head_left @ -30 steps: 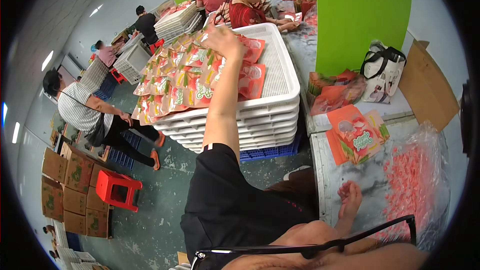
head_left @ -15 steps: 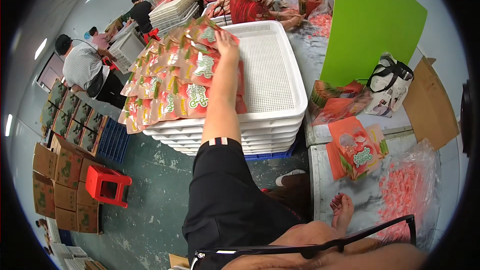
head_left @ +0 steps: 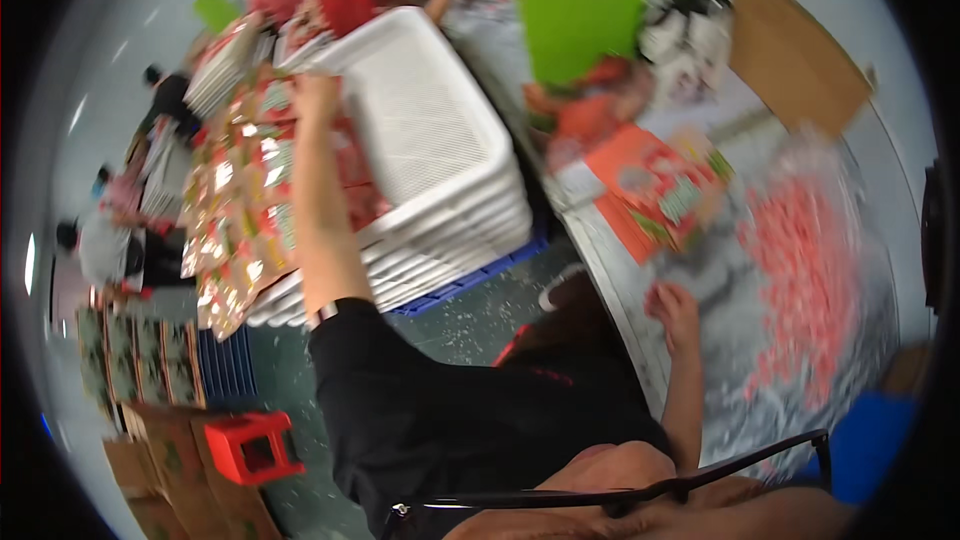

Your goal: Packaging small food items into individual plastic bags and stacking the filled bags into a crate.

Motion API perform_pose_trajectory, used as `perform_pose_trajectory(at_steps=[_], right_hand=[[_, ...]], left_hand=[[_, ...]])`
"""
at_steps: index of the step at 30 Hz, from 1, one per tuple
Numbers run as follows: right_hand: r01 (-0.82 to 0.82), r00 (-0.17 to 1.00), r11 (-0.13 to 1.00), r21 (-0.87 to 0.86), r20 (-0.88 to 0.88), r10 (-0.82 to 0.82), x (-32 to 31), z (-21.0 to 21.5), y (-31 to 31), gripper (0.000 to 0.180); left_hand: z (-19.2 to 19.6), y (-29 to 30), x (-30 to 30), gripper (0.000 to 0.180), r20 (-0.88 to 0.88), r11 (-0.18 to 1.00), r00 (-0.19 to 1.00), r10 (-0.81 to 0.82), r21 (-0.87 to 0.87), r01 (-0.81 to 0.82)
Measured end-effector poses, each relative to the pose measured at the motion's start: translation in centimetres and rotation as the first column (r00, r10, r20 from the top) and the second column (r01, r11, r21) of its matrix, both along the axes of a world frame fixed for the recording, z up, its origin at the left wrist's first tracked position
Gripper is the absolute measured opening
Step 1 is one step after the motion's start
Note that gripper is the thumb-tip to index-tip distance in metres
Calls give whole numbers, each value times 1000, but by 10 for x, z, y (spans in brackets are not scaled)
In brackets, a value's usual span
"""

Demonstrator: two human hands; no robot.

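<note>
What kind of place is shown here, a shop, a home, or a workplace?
Most likely a packing workshop or small factory. A tall stack of white plastic trays carries many red and gold packets, cardboard cartons stand on the floor, and other people work nearby. The left hand reaches to the packets.

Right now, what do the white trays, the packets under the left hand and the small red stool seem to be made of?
The white trays: most likely moulded plastic, matt, with a fine mesh floor and solid rims, stacked. The packets under the left hand: probably glossy printed foil or film, since bright glints show on them, though the picture is blurred. The red stool: looks like smooth moulded plastic, uniform in colour.
</note>
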State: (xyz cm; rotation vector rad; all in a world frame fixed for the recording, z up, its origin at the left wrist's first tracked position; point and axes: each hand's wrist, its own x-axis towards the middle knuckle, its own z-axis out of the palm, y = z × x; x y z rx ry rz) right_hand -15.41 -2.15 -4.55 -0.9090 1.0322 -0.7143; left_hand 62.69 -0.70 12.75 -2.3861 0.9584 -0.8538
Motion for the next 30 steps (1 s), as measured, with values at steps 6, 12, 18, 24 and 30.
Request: perform_pose_trajectory(at_steps=[6, 12, 18, 24, 30], right_hand=[[163, 980, 984, -75, -101, -170, -39, 6, -14, 24], [225, 970, 971, -86, -77, -231, -54, 0, 0, 24], [184, 979, 977, -109, -68, -192, -58, 1, 19, 23], [262, 961, 959, -109, -62, -269, -85, -10, 31, 23], [159, 974, 965, -208, -124, -187, -56, 0, 15, 22]], left_hand=[[120, -70, -174, 14, 330, 386, 736, -591, -686, 617], [49, -106, -491, 19, -69, 66, 16, -997, -819, 570], [-141, -124, -640, 40, -530, 412, 23, -848, -630, 658], [-154, -129, -640, 27, -529, 362, -136, -838, -724, 587], [-152, -123, -630, 23, -607, 483, -168, -776, -745, 461]])
